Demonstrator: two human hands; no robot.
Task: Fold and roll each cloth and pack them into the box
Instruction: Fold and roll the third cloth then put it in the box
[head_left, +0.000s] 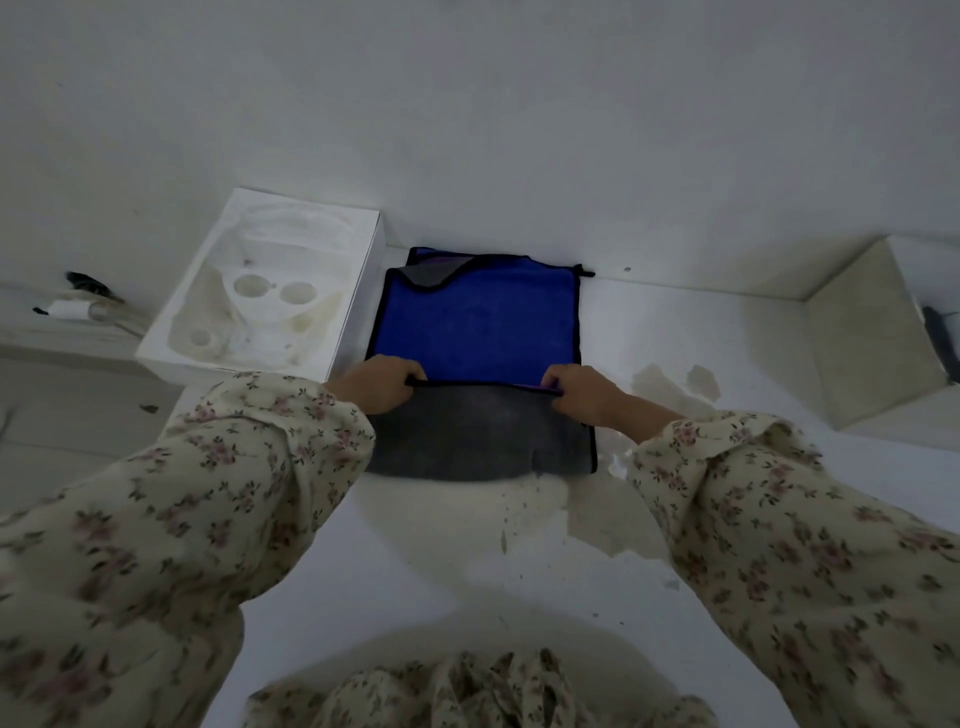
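A blue cloth (480, 322) with black edging and a grey underside lies flat on the white surface, its near part folded over so the grey side (478, 436) faces up. My left hand (376, 384) grips the folded edge at its left end. At the right end of the same edge my right hand (584, 387) grips it. A far left corner of the cloth is turned over, showing grey. The white box (358, 291) stands just left of the cloth, with a moulded white insert inside.
The white surface (519, 571) has stained, peeling patches near the cloth's right and front. A wall runs behind the cloth. A pale block or ledge (872, 332) stands at the right. Small dark and white items (78, 301) lie at the far left.
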